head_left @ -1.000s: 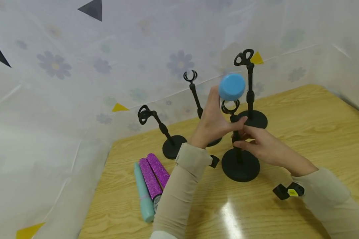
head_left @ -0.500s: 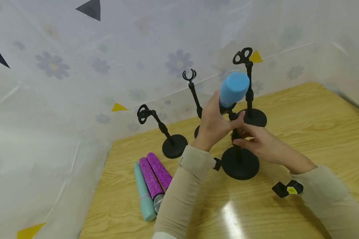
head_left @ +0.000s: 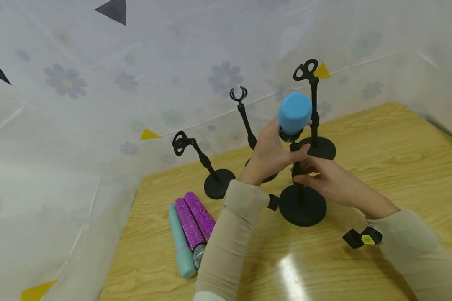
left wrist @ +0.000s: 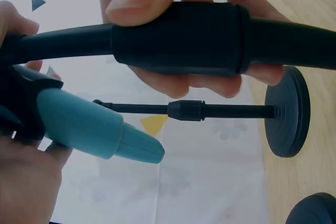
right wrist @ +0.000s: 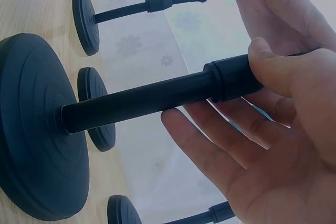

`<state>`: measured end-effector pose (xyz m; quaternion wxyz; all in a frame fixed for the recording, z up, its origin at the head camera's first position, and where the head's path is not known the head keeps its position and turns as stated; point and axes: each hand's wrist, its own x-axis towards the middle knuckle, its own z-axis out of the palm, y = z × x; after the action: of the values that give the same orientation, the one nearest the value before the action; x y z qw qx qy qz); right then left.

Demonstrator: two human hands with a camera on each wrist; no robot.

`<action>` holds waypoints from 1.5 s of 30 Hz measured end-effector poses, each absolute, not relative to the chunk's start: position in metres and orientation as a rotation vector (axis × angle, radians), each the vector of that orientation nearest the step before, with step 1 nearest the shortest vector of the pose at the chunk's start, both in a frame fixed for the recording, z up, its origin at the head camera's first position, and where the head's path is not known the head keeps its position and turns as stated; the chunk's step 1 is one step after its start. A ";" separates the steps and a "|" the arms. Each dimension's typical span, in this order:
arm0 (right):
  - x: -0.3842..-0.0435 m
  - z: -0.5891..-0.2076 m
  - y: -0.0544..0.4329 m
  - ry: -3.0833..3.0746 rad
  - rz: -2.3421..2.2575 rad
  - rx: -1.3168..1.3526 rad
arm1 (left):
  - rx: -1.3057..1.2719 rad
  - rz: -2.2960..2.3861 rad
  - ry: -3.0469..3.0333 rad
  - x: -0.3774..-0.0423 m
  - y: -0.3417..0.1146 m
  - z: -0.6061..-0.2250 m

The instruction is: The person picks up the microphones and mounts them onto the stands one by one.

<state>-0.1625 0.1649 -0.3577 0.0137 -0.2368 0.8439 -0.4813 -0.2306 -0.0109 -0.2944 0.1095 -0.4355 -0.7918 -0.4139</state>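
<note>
A blue microphone [head_left: 295,113] sits tilted at the top of the nearest black microphone stand [head_left: 302,209]. My left hand [head_left: 269,154] holds it from the left, its thumb reaching across to the stand's upper pole. The left wrist view shows the microphone's teal tail [left wrist: 86,124] poking out past the black clip [left wrist: 26,100]; how deep it is seated cannot be told. My right hand [head_left: 329,182] grips the pole's thick collar [left wrist: 181,38], with the thumb on one side and fingers on the other. The stand's round base rests on the table.
Behind stand three more black stands: one with a double-ring clip [head_left: 306,71], one with an open-ring clip [head_left: 239,95], one leaning left [head_left: 181,143]. On the wooden table [head_left: 147,251] lie two glittery purple microphones [head_left: 190,223] and a teal one [head_left: 181,242].
The blue microphone has come down and tipped, meeting the clip at the stand's top, with my left hand moving along. My right hand keeps its grip on the pole.
</note>
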 end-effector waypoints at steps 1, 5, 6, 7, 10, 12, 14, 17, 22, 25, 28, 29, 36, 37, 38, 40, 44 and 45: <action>-0.162 -0.358 0.165 2.627 -1.500 -0.736 | -1.299 -1.230 -2.325 -0.231 -0.011 -0.294; -0.162 -0.359 0.164 2.630 -1.493 -0.729 | -1.321 -1.285 -2.297 -0.231 -0.011 -0.297; -0.162 -0.359 0.165 2.630 -1.488 -0.727 | -1.320 -1.304 -2.287 -0.231 -0.011 -0.298; -0.162 -0.360 0.165 2.631 -1.482 -0.726 | -1.319 -1.321 -2.277 -0.230 -0.010 -0.300; -0.160 -0.360 0.165 2.633 -1.458 -0.734 | -1.280 -1.363 -2.271 -0.224 -0.011 -0.306; -0.159 -0.361 0.164 2.627 -1.451 -0.743 | -1.233 -1.405 -2.276 -0.217 -0.012 -0.311; -0.158 -0.361 0.163 2.622 -1.447 -0.763 | -1.164 -1.475 -2.276 -0.208 -0.014 -0.318; -0.158 -0.360 0.160 2.609 -1.461 -0.805 | -1.054 -1.620 -2.232 -0.196 -0.020 -0.331; -0.159 -0.360 0.157 2.620 -1.459 -0.843 | -0.919 -1.862 -2.078 -0.182 -0.030 -0.349; -0.160 -0.359 0.159 2.631 -1.468 -0.876 | -0.899 -1.945 -2.083 -0.180 -0.033 -0.351; -0.162 -0.358 0.163 2.641 -1.475 -0.932 | -0.966 -1.888 -2.174 -0.179 -0.033 -0.350; -0.162 -0.358 0.164 2.640 -1.472 -0.944 | -0.997 -1.859 -2.195 -0.179 -0.033 -0.349; -0.165 -0.358 0.168 2.624 -1.427 -0.893 | -1.118 -1.662 -2.276 -0.183 -0.035 -0.353; -0.165 -0.358 0.168 2.623 -1.415 -0.887 | -1.121 -1.664 -2.291 -0.184 -0.036 -0.355; -0.165 -0.359 0.168 2.621 -1.404 -0.886 | -1.121 -1.667 -2.304 -0.184 -0.037 -0.358; -0.166 -0.361 0.169 2.615 -1.388 -0.892 | -1.117 -1.682 -2.319 -0.184 -0.038 -0.361; -0.169 -0.367 0.171 2.609 -1.368 -0.924 | -1.114 -1.649 -2.358 -0.184 -0.036 -0.367; -0.169 -0.368 0.172 2.618 -1.336 -0.912 | -1.123 -1.616 -2.377 -0.184 -0.034 -0.368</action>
<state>-0.1694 0.1719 -0.3684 0.0319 -0.2961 0.8503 -0.4339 -0.1841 -0.0339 -0.3682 0.0281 -0.3638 -0.7700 -0.5234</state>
